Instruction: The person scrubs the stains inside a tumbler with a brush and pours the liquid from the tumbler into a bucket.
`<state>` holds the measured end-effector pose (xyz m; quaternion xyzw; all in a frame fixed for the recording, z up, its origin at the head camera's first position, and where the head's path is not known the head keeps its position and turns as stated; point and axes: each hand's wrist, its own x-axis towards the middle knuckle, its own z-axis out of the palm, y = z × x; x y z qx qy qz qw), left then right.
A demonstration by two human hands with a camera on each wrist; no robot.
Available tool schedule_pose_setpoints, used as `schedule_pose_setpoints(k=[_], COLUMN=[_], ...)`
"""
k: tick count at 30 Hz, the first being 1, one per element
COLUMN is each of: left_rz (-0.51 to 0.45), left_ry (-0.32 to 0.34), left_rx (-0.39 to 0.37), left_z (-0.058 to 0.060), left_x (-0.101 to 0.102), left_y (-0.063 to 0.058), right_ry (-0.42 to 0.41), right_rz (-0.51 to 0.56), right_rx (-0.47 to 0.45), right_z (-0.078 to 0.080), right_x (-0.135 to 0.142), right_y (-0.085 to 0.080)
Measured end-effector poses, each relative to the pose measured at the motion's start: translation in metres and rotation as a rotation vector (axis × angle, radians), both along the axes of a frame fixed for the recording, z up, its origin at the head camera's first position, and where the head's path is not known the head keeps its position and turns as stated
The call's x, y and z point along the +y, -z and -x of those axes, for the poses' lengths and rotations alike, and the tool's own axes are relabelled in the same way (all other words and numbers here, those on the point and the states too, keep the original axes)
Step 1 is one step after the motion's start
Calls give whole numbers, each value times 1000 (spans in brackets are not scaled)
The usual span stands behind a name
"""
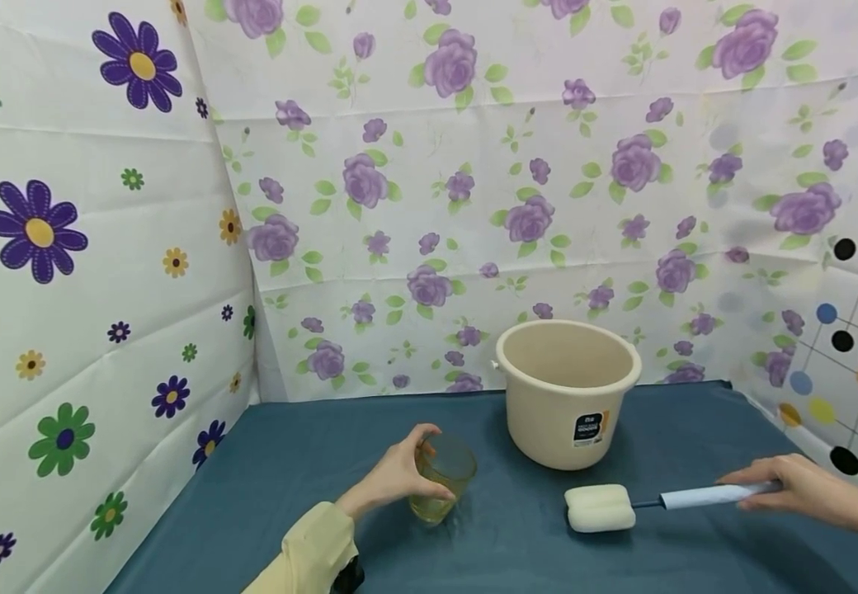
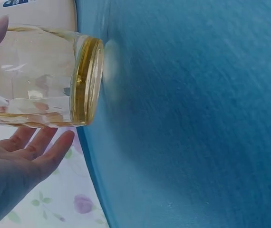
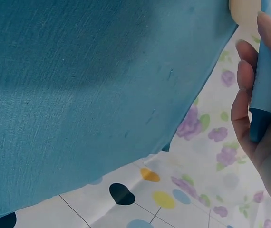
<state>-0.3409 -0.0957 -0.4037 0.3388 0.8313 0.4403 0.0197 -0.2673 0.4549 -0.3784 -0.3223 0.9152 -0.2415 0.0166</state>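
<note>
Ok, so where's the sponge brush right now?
In the head view, the sponge brush is at the lower right, held in the right hand, its white head just below the beige bucket.

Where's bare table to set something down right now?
Widest: the table between the left wall and the left hand around the glass. Another patch lies right of the bucket, beyond the brush handle and right hand. A smaller gap separates glass and sponge head. Crowded: sponge head close before bucket.
</note>
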Motion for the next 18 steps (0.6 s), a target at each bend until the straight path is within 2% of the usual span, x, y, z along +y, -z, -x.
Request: schedule_pose_setpoints(k=[4, 10, 14, 18], left_rz=[11, 11, 11, -3], left_ry=[17, 5, 21, 34], left_rx=[15, 43, 55, 52], left_z=[-1, -2, -2, -2], left_x=[4, 12, 17, 19], left_y=[-1, 0, 2, 2], right_ry=[2, -30, -44, -16], right_rz=[24, 115, 148, 170], right_rx=[-79, -217, -247, -261], right_z=[-1, -3, -5, -7], right_x=[-1, -5, -8, -12], right_y=[-3, -7, -10, -15])
